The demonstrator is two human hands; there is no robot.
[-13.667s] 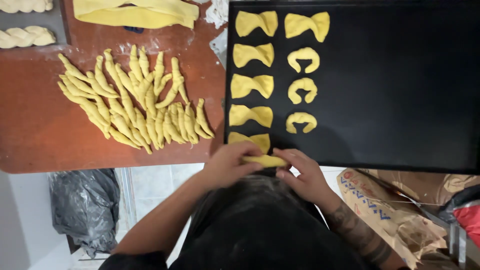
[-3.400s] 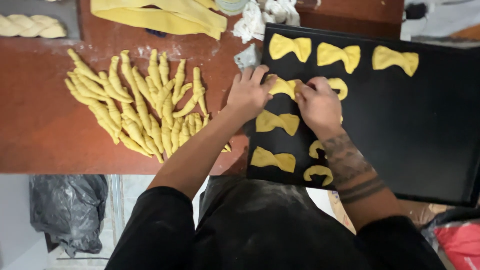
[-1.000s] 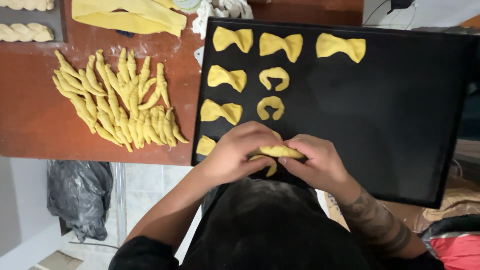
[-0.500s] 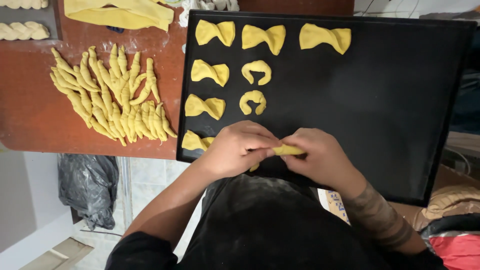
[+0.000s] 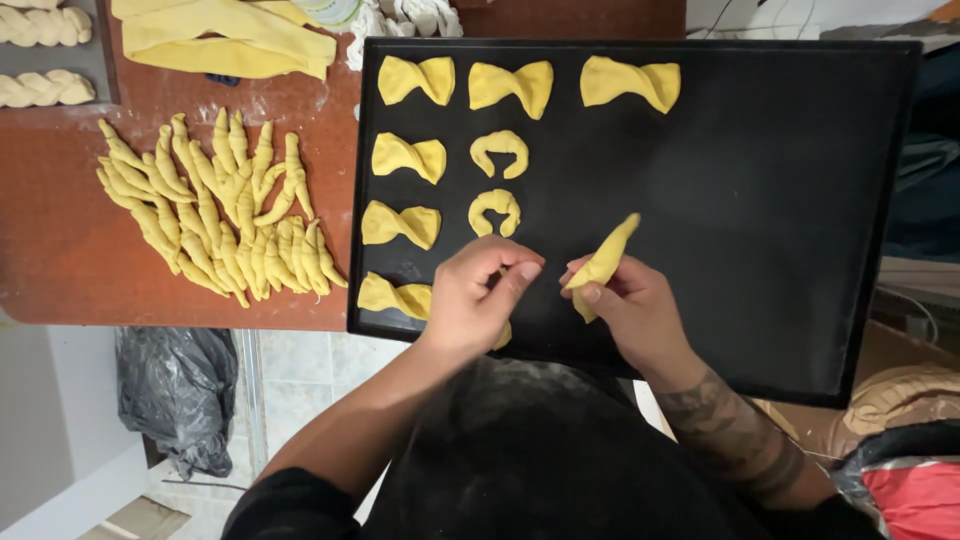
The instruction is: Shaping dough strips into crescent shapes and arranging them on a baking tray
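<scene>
A tapered roll of yellow dough (image 5: pixel 603 266) is pinched between the thumb and fingers of the right hand (image 5: pixel 625 310). The roll is held tilted, its pointed upper end directed up and to the right, above the lower middle area of a black baking tray (image 5: pixel 780 220). The left hand (image 5: pixel 478 298) is positioned just beside the right hand, over the near edge of the tray. Its fingers are curled, with thumb and forefinger brought together; whether anything is gripped between them cannot be told. A small piece of yellow dough is partly hidden beneath this hand.

Shaped dough pieces are arranged on the left part of the tray. Three bow-shaped pieces (image 5: pixel 512 85) are set in the top row. A column of further bow-shaped pieces (image 5: pixel 409 157) runs down the left edge of the tray, the lowest one (image 5: pixel 394 296) lying just beside the left hand. Two crescent-shaped pieces (image 5: pixel 499 152) are placed in the second column, one below the other. The right part of the tray is bare.

The tray rests on a reddish-brown tabletop (image 5: pixel 60 250) dusted with flour. A pile of twisted dough sticks (image 5: pixel 215 215) lies on the tabletop, left of the tray. Folded sheets of yellow dough (image 5: pixel 220 40) are located at the far edge. Pale braided loaves (image 5: pixel 45 88) are visible at the upper left corner.
</scene>
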